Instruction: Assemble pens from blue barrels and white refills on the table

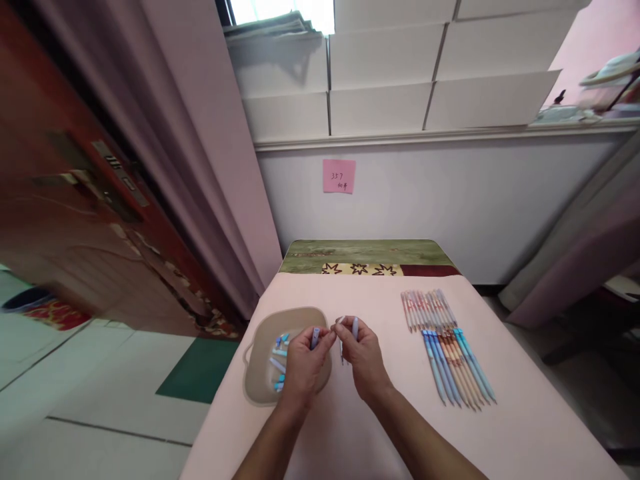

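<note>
My left hand (306,357) is closed on a short lavender pen part (315,338), over the right side of a beige basin (254,380). Close beside it, fingertips nearly meeting, my right hand (364,350) is closed on a lavender pen piece (355,327). Thin dark-tipped pieces (343,353) show just below the right fingers; whether they are held I cannot tell. Inside the basin lie several blue, turquoise and lavender small parts (278,365).
At the right of the pink-covered table (370,427) are two rows of pens: reddish and grey ones (427,310) behind, blue, tan and turquoise ones (457,367) in front. A pink note (339,177) is on the wall behind. A door (90,200) stands at the left.
</note>
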`<state>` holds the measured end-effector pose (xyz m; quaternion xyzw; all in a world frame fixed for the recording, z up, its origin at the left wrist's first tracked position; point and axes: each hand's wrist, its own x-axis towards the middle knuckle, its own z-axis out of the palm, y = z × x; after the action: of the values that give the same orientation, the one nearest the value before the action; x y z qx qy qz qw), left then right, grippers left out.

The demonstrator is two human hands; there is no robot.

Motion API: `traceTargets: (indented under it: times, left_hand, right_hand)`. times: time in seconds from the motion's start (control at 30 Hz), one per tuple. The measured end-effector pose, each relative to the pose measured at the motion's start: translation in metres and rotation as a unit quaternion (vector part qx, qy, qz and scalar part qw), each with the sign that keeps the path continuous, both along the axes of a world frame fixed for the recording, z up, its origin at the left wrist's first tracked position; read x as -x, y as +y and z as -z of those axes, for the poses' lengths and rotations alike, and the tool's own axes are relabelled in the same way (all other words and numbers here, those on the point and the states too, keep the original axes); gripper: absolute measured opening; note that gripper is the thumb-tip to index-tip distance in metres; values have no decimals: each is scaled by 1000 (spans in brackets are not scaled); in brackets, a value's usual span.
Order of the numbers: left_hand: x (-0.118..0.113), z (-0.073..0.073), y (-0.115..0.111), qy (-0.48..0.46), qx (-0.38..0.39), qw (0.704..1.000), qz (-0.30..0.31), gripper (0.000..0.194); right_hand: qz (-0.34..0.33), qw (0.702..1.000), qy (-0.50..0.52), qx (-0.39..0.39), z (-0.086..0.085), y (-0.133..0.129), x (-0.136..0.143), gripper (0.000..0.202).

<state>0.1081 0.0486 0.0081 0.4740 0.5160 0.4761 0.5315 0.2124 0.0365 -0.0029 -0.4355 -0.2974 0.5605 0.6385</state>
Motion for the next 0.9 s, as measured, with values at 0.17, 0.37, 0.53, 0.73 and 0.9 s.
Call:
traceTargets:
  times: [0.17,0.37,0.53,0.73,0.9]
  left_hand:
    - [6,-2,-1,60,-40,997,2,24]
    - [16,1,1,126,-81,989,0,22]
    - [26,-2,4,205,-101,974,-11,22]
    - [38,14,9,225,-94,970,-7,18]
    - [35,27,10,110,-32,993,1,30]
  right_hand:
    - [-55,997,55,16,-2,0,-7,24]
    - [-68,995,75,15,-2,5,-9,24]
    - [-64,997,27,34,2,3,-6,25]
    - [-54,997,-9,50,5,1,-12,26]
    - [-60,993,-100,35,6,1,-14,24]
